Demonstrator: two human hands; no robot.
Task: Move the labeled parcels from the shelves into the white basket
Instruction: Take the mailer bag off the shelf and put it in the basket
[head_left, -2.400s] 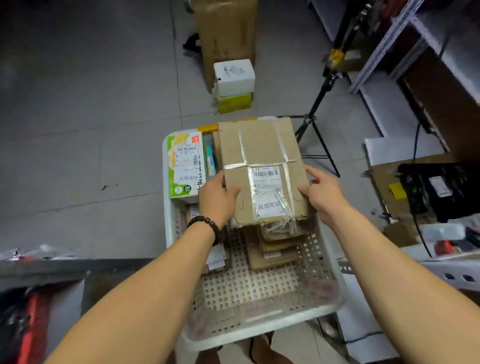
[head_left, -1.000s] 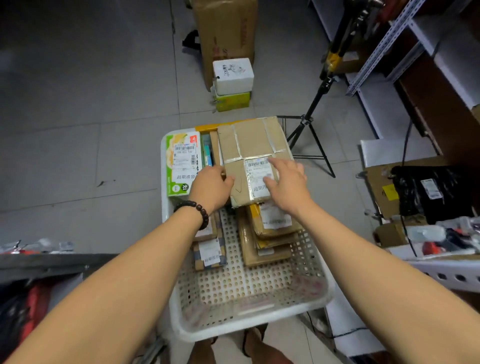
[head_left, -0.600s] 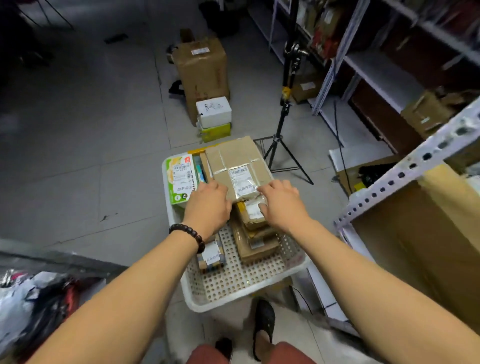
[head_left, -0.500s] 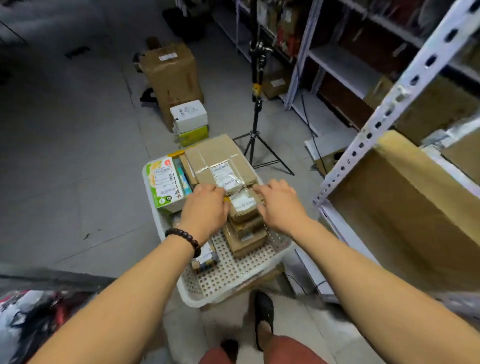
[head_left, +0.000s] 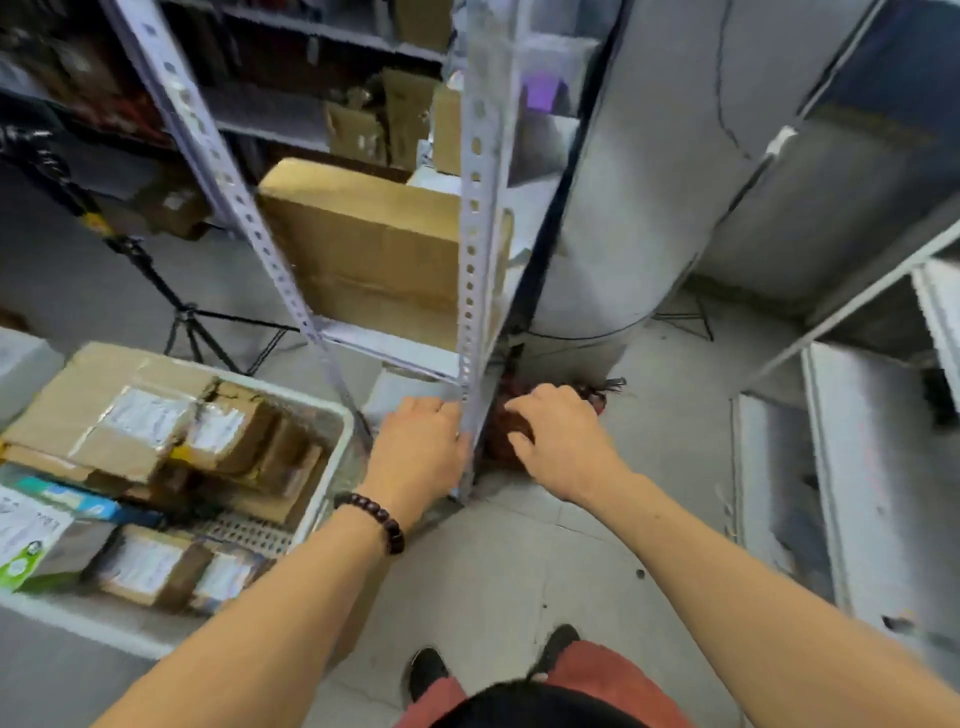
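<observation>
The white basket (head_left: 332, 447) stands on the floor at the lower left, holding several labelled parcels: a large taped cardboard box (head_left: 104, 410), a smaller brown parcel (head_left: 223, 431) leaning on it, and two small parcels (head_left: 150, 566) at the near side. My left hand (head_left: 421, 447) hovers just right of the basket, beside a perforated shelf upright (head_left: 475, 260). My right hand (head_left: 561, 436) hovers on the other side of that upright. Both hands have loosely curled fingers and hold nothing. A big cardboard box (head_left: 374, 249) sits on the low shelf behind the upright.
More cardboard boxes (head_left: 363, 130) stand on a farther shelf. A black tripod (head_left: 182, 317) stands behind the basket. A reddish-brown object (head_left: 501, 434) lies on the floor by my right hand. A grey pillar (head_left: 623, 208) and another shelf unit (head_left: 857, 467) are to the right.
Both hands have left the parcels in the basket and swung right with my view. The basket now sits at the left and the shelf upright is straight ahead.
</observation>
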